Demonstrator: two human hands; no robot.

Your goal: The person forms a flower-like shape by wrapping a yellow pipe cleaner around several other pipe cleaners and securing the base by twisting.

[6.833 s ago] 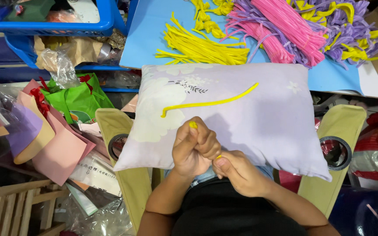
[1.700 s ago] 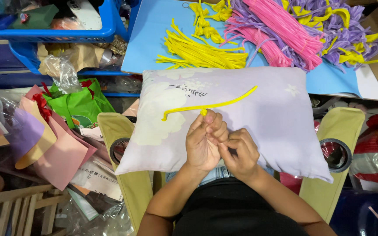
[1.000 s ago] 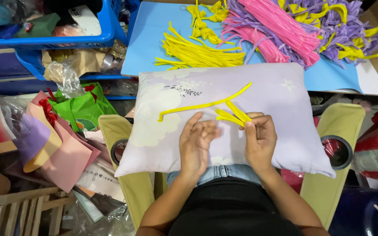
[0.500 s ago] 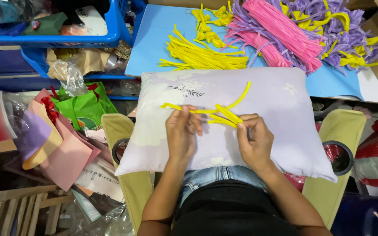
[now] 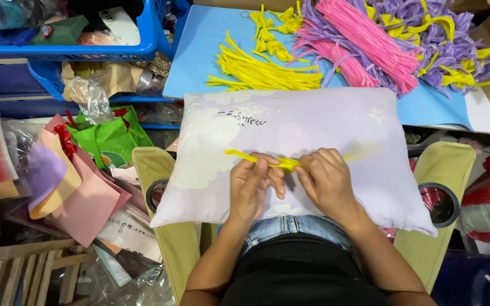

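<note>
On my lap lies a pale pillow [image 5: 324, 124]. Both my left hand [image 5: 252, 187] and right hand [image 5: 325, 184] are pinched together on yellow pipe cleaners [image 5: 262, 161].

blue board [image 5: 199, 62] ahead | blue bins [image 5: 86, 52] left | olive chair arms [image 5: 163, 226]

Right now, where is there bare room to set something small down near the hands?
The pillow is bare above the left hand and right hand. Blue sheet is free left of the yellow pipe cleaners. The pink and purple bundles and the floor clutter are crowded.
</note>
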